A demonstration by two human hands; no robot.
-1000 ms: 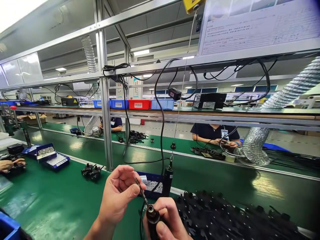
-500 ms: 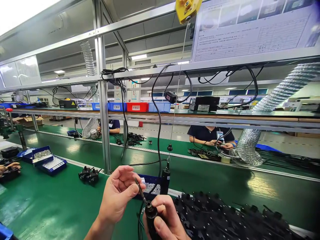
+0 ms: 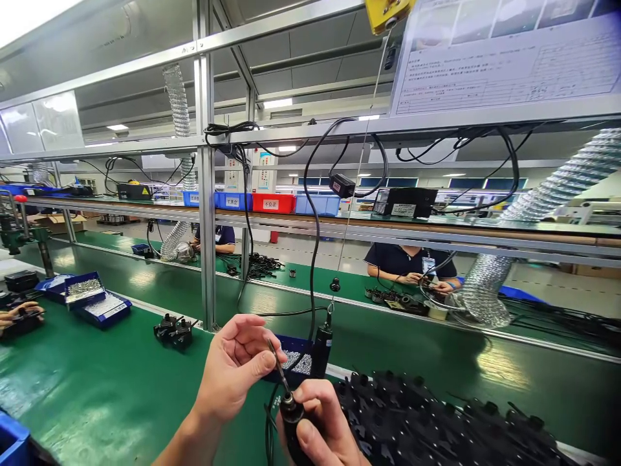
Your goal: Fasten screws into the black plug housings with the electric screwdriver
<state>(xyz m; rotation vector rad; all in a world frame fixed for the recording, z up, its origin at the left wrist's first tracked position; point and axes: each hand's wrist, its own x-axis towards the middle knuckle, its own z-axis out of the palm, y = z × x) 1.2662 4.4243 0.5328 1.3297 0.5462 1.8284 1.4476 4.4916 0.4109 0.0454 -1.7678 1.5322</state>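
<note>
My left hand (image 3: 237, 366) pinches a thin dark metal bit (image 3: 278, 364) between thumb and fingers. The bit's lower end meets the metal collar at the tip of a black cylindrical screwdriver (image 3: 292, 424). Wrapped round that tool's body is my right hand (image 3: 330, 421), its index finger and thumb near the collar. Behind my hands, a blue box of small silvery screws (image 3: 297, 362) is partly hidden. Beside the box a second black tool (image 3: 321, 349) hangs upright from a hook. Many black plastic parts (image 3: 436, 421) are piled at the lower right.
Two black parts (image 3: 173, 331) lie left of my hands on the green bench (image 3: 107, 382). Blue trays of small parts (image 3: 104, 307) stand farther left, near another person's hands (image 3: 22, 317). A metal post (image 3: 207, 246) rises ahead. People sit across the bench.
The view has shifted slightly, so the frame and shelf appear farther right. The bit stands a little more upright at the collar. Both hands keep their holds.
</note>
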